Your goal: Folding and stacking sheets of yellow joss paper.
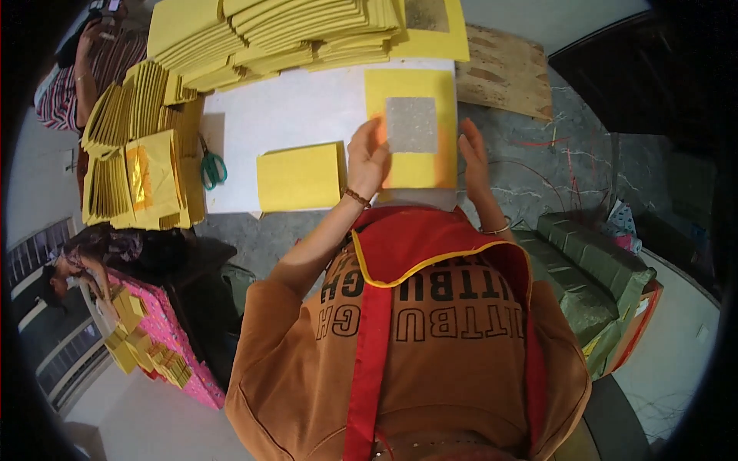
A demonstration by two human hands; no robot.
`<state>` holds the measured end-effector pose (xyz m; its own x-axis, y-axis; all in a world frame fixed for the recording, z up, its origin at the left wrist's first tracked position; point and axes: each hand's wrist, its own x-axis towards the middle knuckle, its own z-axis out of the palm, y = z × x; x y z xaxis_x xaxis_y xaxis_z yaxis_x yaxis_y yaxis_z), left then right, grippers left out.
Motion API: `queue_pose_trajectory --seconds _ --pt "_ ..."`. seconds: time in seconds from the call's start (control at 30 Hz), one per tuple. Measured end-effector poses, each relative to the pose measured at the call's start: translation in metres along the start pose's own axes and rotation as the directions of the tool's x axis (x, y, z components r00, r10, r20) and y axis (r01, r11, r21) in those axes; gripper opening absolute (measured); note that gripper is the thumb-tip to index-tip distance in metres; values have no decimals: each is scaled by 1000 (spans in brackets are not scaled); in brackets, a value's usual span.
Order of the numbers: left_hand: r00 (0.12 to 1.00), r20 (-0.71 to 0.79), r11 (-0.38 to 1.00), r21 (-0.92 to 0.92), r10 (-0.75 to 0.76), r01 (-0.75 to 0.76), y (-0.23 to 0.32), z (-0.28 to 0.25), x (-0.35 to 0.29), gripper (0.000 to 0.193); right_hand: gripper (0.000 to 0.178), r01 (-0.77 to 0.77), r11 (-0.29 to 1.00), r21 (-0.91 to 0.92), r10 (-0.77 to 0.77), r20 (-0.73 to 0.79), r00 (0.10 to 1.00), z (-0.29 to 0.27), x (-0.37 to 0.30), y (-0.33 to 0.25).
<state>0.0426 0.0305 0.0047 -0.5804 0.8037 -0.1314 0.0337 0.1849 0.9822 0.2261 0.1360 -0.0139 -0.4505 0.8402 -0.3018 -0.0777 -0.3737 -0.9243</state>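
In front of me on a white tabletop (292, 115) lies a yellow paper sheet (415, 173) with a silver-grey square (411, 127) in its middle and orange tint along its sides. My left hand (367, 157) is at the sheet's left edge, fingers a little bent and thumb apart, seeming to touch the edge. Beyond the right edge my right hand (475, 157) stands on its side with its fingers stretched out, holding nothing. A folded yellow paper packet (300, 177) lies left of my left hand.
Tall stacks of folded yellow paper (300, 31) line the table's back and left. Green-handled scissors (214, 167) lie by the left stacks. A wooden board (503, 73) is at right, green wrapped bundles (573, 269) lower right. Another person (96, 261) handles yellow paper at a pink-covered table (165, 323).
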Motion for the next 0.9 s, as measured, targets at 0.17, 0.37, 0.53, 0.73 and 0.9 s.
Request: queue_pose_trajectory --seconds 0.17,0.37,0.53,0.73,0.9 --pt "842 350 612 580 410 -538 19 -71 -56 61 48 107 966 -235 -129 -80 988 -17 -4 8" --pt "879 439 244 846 189 -475 -11 -133 -80 88 43 118 972 -202 -126 -26 992 -15 1 21" --pt "889 432 237 857 154 -458 -16 -151 -76 91 43 76 977 -198 -79 -6 997 -11 3 15" --pt "950 219 254 928 224 -274 -11 -197 -58 85 36 194 816 -545 -265 -53 963 -12 0 11" --pt "935 326 94 936 140 -340 -29 -207 -51 72 31 265 884 -385 -159 287 945 46 -11 -21"
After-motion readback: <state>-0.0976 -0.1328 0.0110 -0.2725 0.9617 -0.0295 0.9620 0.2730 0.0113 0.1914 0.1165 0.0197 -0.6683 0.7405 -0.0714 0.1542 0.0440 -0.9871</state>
